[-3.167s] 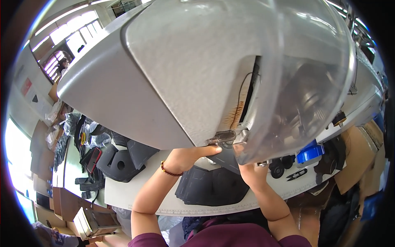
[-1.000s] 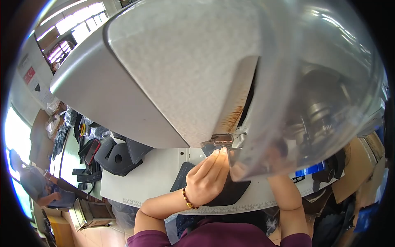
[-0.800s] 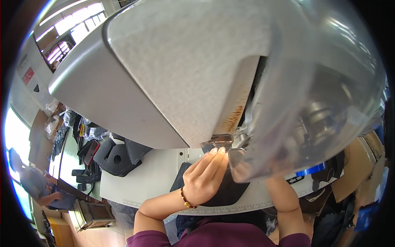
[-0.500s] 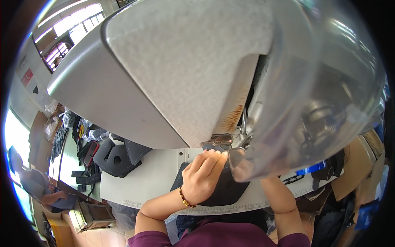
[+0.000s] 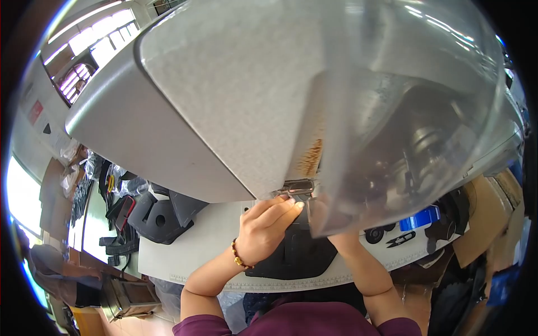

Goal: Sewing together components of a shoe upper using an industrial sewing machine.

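My left hand (image 5: 262, 231) is at the front of a large grey-white sewing machine (image 5: 224, 95), just below the small metal parts (image 5: 298, 188) by its needle area. Its fingers are closed together; whatever they pinch is hidden. Beneath and in front of it, a flat black piece (image 5: 297, 259) with angled edges lies on the white machine table (image 5: 196, 246). My right hand (image 5: 342, 238) reaches under a clear curved plastic cover (image 5: 392, 185), its fingers hidden there.
Moulded black pieces (image 5: 159, 217) and straps lie at the left. To the right are a blue roll (image 5: 420, 217), black thread snips (image 5: 400, 239), small round black parts (image 5: 378, 232) and cardboard (image 5: 476, 235). Another person (image 5: 64, 271) is at the far left.
My left hand has shifted slightly left, and my right forearm has come inward to the left. The clear cover appears further left, showing more of the blue roll. The background person has changed position.
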Motion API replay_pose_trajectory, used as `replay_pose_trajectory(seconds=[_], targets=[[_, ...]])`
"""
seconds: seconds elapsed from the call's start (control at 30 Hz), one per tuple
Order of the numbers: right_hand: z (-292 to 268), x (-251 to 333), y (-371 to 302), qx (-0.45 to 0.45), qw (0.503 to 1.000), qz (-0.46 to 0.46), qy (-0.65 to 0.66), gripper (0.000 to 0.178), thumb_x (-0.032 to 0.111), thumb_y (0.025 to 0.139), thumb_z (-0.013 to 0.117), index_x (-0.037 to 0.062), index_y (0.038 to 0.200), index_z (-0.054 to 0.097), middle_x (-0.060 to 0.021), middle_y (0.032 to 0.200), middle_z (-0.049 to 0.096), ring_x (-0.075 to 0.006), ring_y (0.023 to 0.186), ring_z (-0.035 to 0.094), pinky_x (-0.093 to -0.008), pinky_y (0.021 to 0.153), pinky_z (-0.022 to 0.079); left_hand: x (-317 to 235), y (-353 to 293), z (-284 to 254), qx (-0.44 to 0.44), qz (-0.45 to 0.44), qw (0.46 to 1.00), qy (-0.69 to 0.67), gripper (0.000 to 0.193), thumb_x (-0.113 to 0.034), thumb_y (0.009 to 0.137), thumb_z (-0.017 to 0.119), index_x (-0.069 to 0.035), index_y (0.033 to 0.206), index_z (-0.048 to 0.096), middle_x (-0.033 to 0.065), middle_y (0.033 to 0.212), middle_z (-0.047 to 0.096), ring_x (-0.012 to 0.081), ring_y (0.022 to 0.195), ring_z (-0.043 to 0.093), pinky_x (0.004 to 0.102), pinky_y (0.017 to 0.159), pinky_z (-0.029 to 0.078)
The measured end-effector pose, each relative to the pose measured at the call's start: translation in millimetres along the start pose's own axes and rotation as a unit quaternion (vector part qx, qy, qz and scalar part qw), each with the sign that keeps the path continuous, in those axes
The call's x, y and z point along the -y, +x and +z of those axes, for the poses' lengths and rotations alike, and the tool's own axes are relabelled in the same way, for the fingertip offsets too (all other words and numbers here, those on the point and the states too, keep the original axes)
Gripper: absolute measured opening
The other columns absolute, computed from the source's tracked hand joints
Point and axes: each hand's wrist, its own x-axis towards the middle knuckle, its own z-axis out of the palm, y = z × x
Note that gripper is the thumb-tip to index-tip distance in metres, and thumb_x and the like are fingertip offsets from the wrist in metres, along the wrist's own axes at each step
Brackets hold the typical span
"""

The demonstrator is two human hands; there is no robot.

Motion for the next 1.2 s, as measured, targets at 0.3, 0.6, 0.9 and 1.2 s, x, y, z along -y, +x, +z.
replay_pose_trajectory(seconds=[0.3, 0.6, 0.9, 1.2], targets=[[29, 16, -22, -0.072, 0.993, 0.08, -0.039, 0.019, 0.009, 0.07, 0.065, 0.0027, 0.088, 0.059, -0.0089, 0.085, 0.058, -0.0238, 0.08, 0.056, -0.0352, 0.075, 0.043, 24, -14, -2, 0.044, -0.038, 0.998, -0.037, 0.053, 0.005, 0.049, 0.057, -0.014, 0.096, 0.068, 0.0027, 0.091, 0.062, 0.0161, 0.065, 0.06, 0.0278, 0.055, 0.049], [-15, 45, 7, -0.028, 0.995, 0.043, -0.083, 0.022, 0.013, 0.067, 0.067, 0.0016, 0.084, 0.057, -0.0109, 0.072, 0.056, -0.0284, 0.062, 0.056, -0.0375, 0.057, 0.044, 25, -14, -5, 0.049, -0.036, 0.997, -0.04, 0.053, 0.006, 0.053, 0.057, -0.013, 0.102, 0.066, 0.0077, 0.095, 0.06, 0.0203, 0.077, 0.06, 0.0297, 0.064, 0.048], [-61, 28, 74, 0.063, 0.981, -0.135, -0.128, 0.029, 0.019, 0.071, 0.067, 0.0008, 0.09, 0.057, -0.0099, 0.075, 0.059, -0.0224, 0.072, 0.06, -0.0324, 0.062, 0.047, -32, 7, 4, 0.008, -0.011, 0.996, 0.089, 0.028, -0.003, 0.063, 0.06, 0.0, 0.091, 0.062, 0.0079, 0.096, 0.058, 0.0197, 0.084, 0.056, 0.0348, 0.075, 0.044], [-48, 19, 69, 0.092, 0.993, -0.071, -0.023, 0.027, 0.018, 0.071, 0.066, 0.0011, 0.09, 0.057, -0.0083, 0.075, 0.059, -0.0201, 0.072, 0.06, -0.0317, 0.061, 0.047, -30, 6, 10, -0.049, -0.02, 0.998, 0.047, 0.017, 0.004, 0.051, 0.06, 0.0, 0.067, 0.057, 0.0063, 0.07, 0.056, 0.0204, 0.061, 0.055, 0.0292, 0.058, 0.044]])
